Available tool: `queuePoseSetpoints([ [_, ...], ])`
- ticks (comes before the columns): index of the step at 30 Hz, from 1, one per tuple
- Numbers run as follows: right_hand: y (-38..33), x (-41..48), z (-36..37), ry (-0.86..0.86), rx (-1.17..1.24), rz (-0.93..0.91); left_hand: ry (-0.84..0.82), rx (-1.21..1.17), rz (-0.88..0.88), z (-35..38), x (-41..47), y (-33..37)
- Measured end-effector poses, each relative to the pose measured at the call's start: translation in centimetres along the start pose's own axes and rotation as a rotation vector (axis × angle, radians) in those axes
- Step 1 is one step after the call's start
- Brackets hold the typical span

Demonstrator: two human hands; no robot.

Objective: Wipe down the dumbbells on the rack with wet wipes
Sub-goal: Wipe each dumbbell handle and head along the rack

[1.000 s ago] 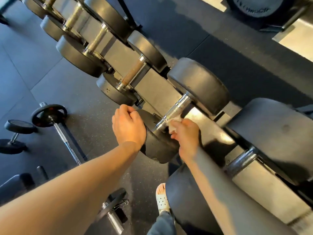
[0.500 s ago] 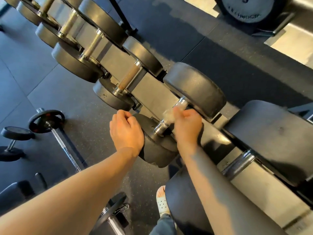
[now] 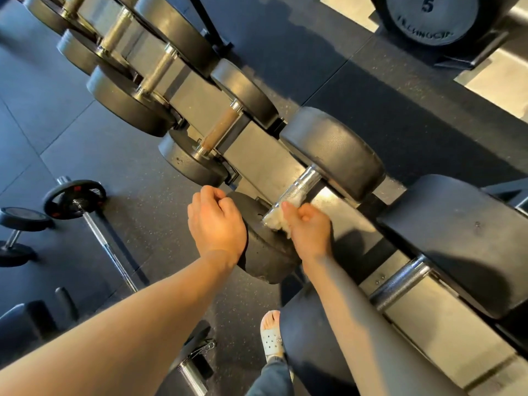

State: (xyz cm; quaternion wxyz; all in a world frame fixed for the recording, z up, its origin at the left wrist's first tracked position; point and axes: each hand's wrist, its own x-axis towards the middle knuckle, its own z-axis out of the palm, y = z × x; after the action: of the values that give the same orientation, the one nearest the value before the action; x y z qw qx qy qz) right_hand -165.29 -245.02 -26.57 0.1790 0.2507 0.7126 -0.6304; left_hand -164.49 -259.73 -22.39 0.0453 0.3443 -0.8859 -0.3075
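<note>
Right hand point(image 3: 310, 232) fingers clasp wet wipe point(image 3: 275, 221) round dumbbell handle point(image 3: 303, 184); left hand point(image 3: 214, 224) fingers curled against head.

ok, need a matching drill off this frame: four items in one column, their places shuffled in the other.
1 white crumpled wet wipe
2 rust-brown dumbbell handle
3 round black weight plate
4 white perforated clog

A top right corner, marked 5
B on the dark rubber floor, bottom centre
C held by the right hand against the chrome handle
D on the grey steel rack, left of centre

Pairs: 1-C, 2-D, 3-A, 4-B
</note>
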Motion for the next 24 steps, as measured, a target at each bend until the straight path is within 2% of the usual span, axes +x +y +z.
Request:
queuePoseSetpoints([
  [2,0.5,-0.4,-0.5,-0.056,0.032,0.059,-0.008,-0.004,-0.005,0.1,0.0,-0.2],
  [3,0.1,-0.2,-0.7,-0.014,0.131,0.065,-0.009,-0.005,-0.007,0.1,0.0,-0.2],
  [6,-2.0,2.1,-0.5,0.253,0.518,0.131,-0.003,-0.010,0.005,0.1,0.0,-0.1],
  [8,-2.5,3.6,0.0,0.295,0.634,0.264,0.001,-0.015,0.014,0.1,0.0,-0.1],
  [10,-2.7,4.0,0.4,0.254,0.606,0.372,0.006,-0.020,0.012,0.1,-0.1,-0.1],
  [11,-3.0,3.9,0.8,0.273,0.581,0.370,0.006,-0.023,0.011,0.0,-0.1,0.0],
  [13,-4.0,2.8,1.6,0.395,0.542,0.260,0.002,-0.027,0.012,0.0,-0.1,-0.1],
  [14,-4.1,1.9,2.0,0.404,0.483,0.206,-0.001,-0.027,0.013,0.0,-0.1,-0.1],
  [17,-2.4,-0.7,2.5,0.168,0.109,0.147,-0.005,-0.012,0.010,0.1,0.0,-0.2],
  [19,-1.5,-0.9,1.7,0.010,0.013,0.164,-0.003,-0.007,0.006,0.2,0.0,-0.2],
  [20,-1.8,-0.3,1.2,0.029,0.080,0.172,-0.003,-0.004,0.005,0.2,0.0,-0.3],
  [23,-3.2,3.0,0.2,0.228,0.507,0.222,-0.001,0.000,0.009,0.3,0.1,-0.3],
  [24,-3.3,3.5,0.1,0.244,0.569,0.232,-0.002,0.000,0.012,0.2,0.1,-0.2],
])
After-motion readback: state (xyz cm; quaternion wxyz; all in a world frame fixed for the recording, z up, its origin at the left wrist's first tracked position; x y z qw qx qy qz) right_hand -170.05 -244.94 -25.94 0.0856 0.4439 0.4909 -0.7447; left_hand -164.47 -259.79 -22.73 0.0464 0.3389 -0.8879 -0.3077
